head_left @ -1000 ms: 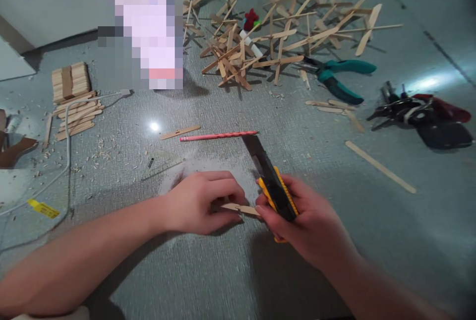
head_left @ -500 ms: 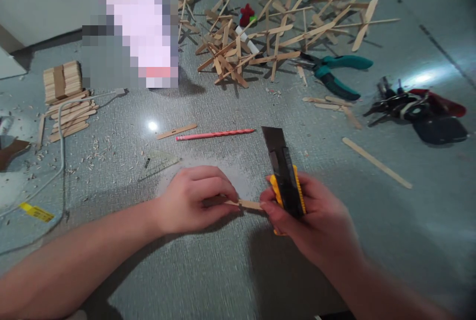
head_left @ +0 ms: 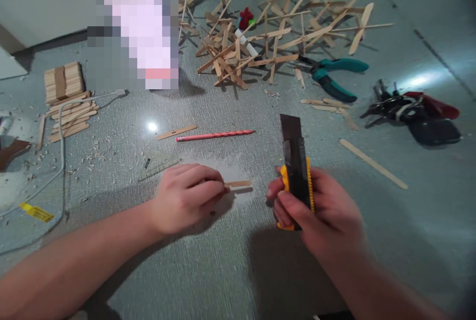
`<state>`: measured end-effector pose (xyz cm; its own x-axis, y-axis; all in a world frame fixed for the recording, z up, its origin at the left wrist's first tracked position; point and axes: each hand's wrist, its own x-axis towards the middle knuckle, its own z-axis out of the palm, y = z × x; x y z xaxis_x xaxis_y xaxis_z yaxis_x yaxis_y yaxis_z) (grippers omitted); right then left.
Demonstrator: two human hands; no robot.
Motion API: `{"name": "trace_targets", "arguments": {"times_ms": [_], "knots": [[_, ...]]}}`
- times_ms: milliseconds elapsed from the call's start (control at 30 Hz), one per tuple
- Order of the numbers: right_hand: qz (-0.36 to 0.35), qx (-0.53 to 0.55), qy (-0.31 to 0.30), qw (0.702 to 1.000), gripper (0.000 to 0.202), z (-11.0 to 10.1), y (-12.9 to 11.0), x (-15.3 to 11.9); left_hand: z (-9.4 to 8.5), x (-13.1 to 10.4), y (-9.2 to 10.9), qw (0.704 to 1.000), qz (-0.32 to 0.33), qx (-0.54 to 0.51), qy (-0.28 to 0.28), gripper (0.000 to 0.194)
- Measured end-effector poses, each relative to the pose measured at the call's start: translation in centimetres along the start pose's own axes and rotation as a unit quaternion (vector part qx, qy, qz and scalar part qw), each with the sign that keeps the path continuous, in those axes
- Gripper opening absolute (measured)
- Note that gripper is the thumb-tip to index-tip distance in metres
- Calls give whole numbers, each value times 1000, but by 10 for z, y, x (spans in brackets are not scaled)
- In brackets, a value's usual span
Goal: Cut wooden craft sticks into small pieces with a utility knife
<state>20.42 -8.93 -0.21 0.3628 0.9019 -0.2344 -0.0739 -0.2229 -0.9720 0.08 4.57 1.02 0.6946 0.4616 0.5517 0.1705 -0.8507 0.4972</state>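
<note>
My left hand (head_left: 191, 196) is closed on a wooden craft stick (head_left: 241, 183), whose end sticks out to the right above a patch of pale dust. The rest of that stick is hidden under my fingers. My right hand (head_left: 320, 211) grips a yellow and black utility knife (head_left: 297, 176), its wide dark blade extended and pointing away from me. A gap separates the knife from the stick. Beyond my left hand lie a clear set square (head_left: 159, 165), a red pencil (head_left: 215, 135) and a notched craft stick (head_left: 176, 132).
Crossed craft sticks (head_left: 230, 52) spread across the back, beside teal-handled pliers (head_left: 336, 77). Keys (head_left: 390, 104) and a loose stick (head_left: 374, 163) lie at right. Stacked sticks (head_left: 70, 82), wood chips and a white cable (head_left: 62, 136) are at left. A pixelated area covers something behind.
My right hand has let go of the craft stick's end and moved right with the knife. My left hand has turned slightly, lifting the stick's free end.
</note>
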Motion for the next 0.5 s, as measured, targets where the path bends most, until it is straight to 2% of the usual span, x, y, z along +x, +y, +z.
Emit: {"name": "trace_targets", "arguments": {"times_ms": [233,333,400,500], "knots": [[-29,-36,19,999,31,1,-2,-3,-1,-2,-4,999,-30,1,-21,10],[-28,-3,8,1000,38,0,-4,-1,0,-3,-6,992,-115,-9,-53,7],[-22,28,4,999,41,0,-6,-1,0,-1,-8,981,-172,-52,-72,5],[-22,54,-4,998,40,-1,-10,-1,-1,2,-11,974,-175,-105,-96,10]]}}
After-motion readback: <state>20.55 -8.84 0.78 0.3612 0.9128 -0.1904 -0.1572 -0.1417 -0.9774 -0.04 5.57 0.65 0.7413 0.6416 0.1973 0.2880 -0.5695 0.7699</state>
